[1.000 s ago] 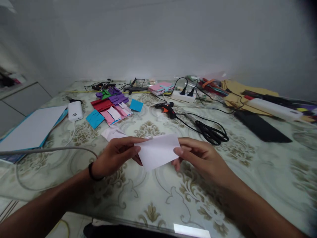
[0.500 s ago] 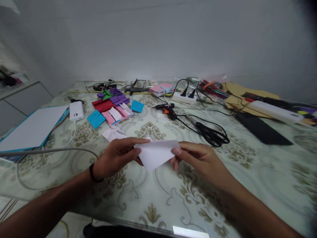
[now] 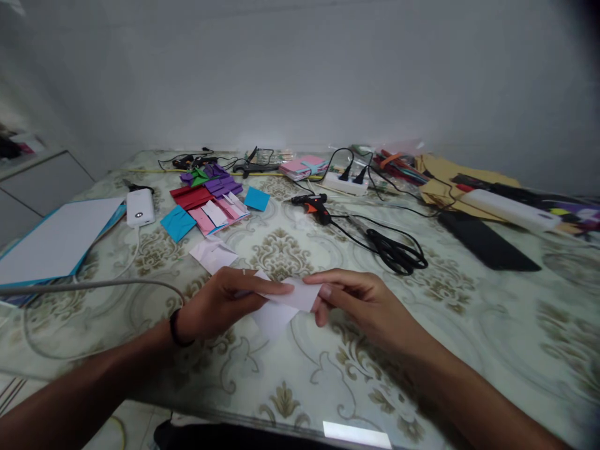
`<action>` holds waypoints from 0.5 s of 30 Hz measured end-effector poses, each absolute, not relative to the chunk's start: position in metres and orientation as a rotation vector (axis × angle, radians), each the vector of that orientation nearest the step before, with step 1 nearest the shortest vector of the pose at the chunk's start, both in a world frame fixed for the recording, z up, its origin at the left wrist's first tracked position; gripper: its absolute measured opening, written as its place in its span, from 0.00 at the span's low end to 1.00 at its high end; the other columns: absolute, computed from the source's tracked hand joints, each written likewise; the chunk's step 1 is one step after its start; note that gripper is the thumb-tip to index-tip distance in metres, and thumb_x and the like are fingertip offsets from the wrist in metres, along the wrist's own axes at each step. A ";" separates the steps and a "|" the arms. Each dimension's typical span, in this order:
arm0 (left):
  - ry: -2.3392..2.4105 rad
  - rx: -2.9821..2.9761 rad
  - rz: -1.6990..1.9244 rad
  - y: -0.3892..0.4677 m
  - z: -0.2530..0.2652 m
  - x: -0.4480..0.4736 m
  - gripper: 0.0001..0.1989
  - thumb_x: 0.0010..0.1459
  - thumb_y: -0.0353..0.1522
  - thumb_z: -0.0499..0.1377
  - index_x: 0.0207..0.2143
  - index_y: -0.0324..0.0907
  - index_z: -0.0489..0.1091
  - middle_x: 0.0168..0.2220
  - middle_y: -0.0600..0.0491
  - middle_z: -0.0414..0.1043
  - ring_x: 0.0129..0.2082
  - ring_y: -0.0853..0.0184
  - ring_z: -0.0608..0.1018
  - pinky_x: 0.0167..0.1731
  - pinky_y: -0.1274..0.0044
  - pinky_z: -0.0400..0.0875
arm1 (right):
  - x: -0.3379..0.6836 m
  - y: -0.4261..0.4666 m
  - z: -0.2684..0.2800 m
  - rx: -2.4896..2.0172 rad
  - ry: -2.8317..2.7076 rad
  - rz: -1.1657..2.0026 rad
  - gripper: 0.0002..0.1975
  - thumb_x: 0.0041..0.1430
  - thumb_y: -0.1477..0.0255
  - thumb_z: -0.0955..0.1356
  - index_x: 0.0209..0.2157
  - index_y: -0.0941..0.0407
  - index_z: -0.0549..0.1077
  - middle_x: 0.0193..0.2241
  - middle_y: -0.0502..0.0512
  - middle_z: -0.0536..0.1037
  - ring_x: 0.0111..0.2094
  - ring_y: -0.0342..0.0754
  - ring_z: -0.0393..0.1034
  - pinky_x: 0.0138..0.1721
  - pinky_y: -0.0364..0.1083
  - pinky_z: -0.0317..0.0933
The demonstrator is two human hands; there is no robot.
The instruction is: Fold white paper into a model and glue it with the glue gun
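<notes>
A piece of white paper (image 3: 276, 317), partly folded over itself, is held just above the patterned table between both hands. My left hand (image 3: 229, 299) is closed on its left side, the index finger laid along the folded flap. At the right corner of that flap, my right hand (image 3: 359, 300) pinches the paper between thumb and fingers. Just beyond my left hand lies a folded white paper piece (image 3: 213, 253). Farther back is a pile of folded pieces, among them red paper (image 3: 191, 196), pink paper (image 3: 206, 220) and blue paper (image 3: 178, 223).
A glue gun (image 3: 315, 205) with a coiled black cord (image 3: 396, 250) lies beyond my right hand, near a power strip (image 3: 345, 183). A black phone-like slab (image 3: 487, 240) is at right. At left are a white power bank (image 3: 140, 208) and a paper stack (image 3: 60, 234).
The right part of the white paper has been folded over toward the left. My right hand has moved left, closer to my left hand, whose index finger now rests on the flap.
</notes>
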State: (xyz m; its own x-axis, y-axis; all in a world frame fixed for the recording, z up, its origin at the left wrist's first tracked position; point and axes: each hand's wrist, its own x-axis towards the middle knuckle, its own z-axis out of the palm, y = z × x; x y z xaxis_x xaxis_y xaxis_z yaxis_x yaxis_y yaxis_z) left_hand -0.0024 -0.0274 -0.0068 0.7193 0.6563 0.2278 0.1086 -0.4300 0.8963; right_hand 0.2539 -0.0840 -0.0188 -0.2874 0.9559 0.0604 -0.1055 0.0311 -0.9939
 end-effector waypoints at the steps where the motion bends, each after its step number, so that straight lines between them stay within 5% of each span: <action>1: 0.556 1.950 0.704 -0.028 -0.007 -0.003 0.14 0.66 0.32 0.59 0.51 0.47 0.79 0.39 0.50 0.82 0.31 0.69 0.78 0.30 0.79 0.69 | 0.254 -0.083 -0.019 -0.951 -1.356 1.418 0.10 0.65 0.65 0.70 0.45 0.52 0.81 0.27 0.51 0.81 0.26 0.41 0.75 0.32 0.40 0.69; 9: 0.331 1.983 0.667 -0.030 -0.004 0.001 0.15 0.69 0.36 0.55 0.52 0.46 0.78 0.40 0.47 0.78 0.35 0.68 0.77 0.34 0.78 0.68 | 0.254 -0.083 -0.028 -0.958 -1.320 1.433 0.11 0.63 0.65 0.72 0.46 0.49 0.81 0.31 0.51 0.83 0.29 0.42 0.76 0.35 0.40 0.69; 15: 0.343 2.089 0.687 -0.032 -0.004 0.002 0.15 0.70 0.33 0.54 0.51 0.46 0.78 0.44 0.47 0.78 0.37 0.68 0.78 0.34 0.78 0.69 | 0.252 -0.084 -0.026 -0.855 -1.268 1.401 0.06 0.66 0.68 0.70 0.41 0.52 0.80 0.24 0.49 0.80 0.27 0.42 0.76 0.34 0.41 0.67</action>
State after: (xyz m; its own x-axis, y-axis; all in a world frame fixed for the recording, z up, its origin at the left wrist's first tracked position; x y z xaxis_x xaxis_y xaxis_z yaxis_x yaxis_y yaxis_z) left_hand 0.0018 -0.0318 -0.0044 0.8088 0.4772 0.3438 -0.0120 -0.5710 0.8209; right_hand 0.2522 -0.0839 -0.0262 -0.2305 0.9653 0.1230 -0.2180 0.0720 -0.9733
